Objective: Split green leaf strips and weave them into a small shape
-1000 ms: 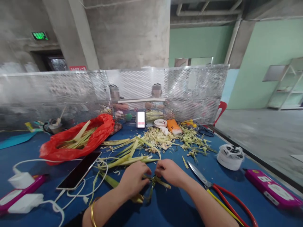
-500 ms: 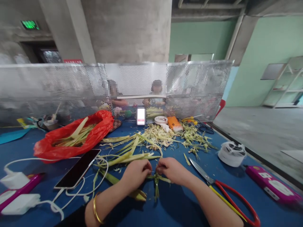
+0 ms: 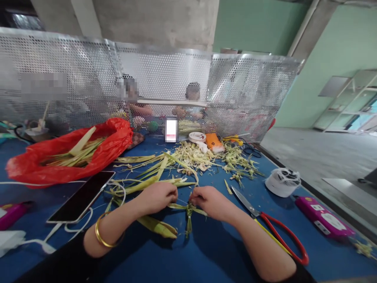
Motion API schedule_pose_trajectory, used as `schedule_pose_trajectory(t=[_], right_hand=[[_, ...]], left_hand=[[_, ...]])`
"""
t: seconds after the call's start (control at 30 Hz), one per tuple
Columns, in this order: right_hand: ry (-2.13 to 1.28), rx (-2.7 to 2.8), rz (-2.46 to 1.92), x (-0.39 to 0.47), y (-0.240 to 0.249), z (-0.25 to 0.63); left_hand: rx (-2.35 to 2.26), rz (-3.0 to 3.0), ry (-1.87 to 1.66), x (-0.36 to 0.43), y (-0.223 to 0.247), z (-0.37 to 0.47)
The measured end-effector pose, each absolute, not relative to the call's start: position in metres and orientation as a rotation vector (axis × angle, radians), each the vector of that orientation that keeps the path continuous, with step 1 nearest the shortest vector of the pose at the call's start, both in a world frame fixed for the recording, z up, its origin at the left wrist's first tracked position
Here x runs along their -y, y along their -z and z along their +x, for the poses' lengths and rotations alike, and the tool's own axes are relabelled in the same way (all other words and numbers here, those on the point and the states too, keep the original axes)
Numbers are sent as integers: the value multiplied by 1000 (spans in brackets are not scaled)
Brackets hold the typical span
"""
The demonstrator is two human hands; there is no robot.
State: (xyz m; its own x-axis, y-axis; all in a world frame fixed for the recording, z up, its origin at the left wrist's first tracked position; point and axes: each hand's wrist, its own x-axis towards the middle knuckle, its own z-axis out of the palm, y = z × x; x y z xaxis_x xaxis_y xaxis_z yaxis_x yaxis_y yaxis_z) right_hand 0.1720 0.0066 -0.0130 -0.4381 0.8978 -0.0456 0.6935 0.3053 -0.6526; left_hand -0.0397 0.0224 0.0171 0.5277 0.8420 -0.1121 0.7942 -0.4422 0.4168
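Note:
A small knotted piece of green plant strips (image 3: pixel 189 214) hangs over the blue table, with side strips spread left and right and a tassel pointing down. My right hand (image 3: pixel 210 201) pinches it near its top. My left hand (image 3: pixel 159 196), a gold bangle on its wrist, is apart from the piece on the left. Its fingers are closed, and whatever they hold is too fine to make out. Below the left forearm lies a broad yellow-green husk leaf (image 3: pixel 159 227). Long pale husk strips (image 3: pixel 153 179) lie just beyond both hands.
Scissors with red handles (image 3: pixel 284 232) lie at right, beside a white roll (image 3: pixel 282 182) and a purple case (image 3: pixel 324 218). At left are a dark phone (image 3: pixel 82 196), white cables and a red plastic bag (image 3: pixel 26 167) of husks. Husk scraps (image 3: pixel 196 155) lie before a perforated metal screen (image 3: pixel 165 74); people sit behind it.
My left hand has drawn away to the left from the knotted piece, widening the gap between my hands. My right hand still pinches the piece. The camera view has tilted down.

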Motion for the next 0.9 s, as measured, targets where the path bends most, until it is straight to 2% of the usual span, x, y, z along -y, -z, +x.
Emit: schedule_pose_trajectory(t=[0.23, 0.6, 0.9], right_hand=[[-905, 2181, -1458, -8, 13, 170], [-901, 2240, -1477, -8, 9, 173], [-933, 2157, -1464, -5, 4, 174]], left_hand=[[-1259, 1720, -430, -24, -6, -22], [-1045, 1091, -492, -29, 7, -3], [-1002, 1168, -487, -28, 15, -3]])
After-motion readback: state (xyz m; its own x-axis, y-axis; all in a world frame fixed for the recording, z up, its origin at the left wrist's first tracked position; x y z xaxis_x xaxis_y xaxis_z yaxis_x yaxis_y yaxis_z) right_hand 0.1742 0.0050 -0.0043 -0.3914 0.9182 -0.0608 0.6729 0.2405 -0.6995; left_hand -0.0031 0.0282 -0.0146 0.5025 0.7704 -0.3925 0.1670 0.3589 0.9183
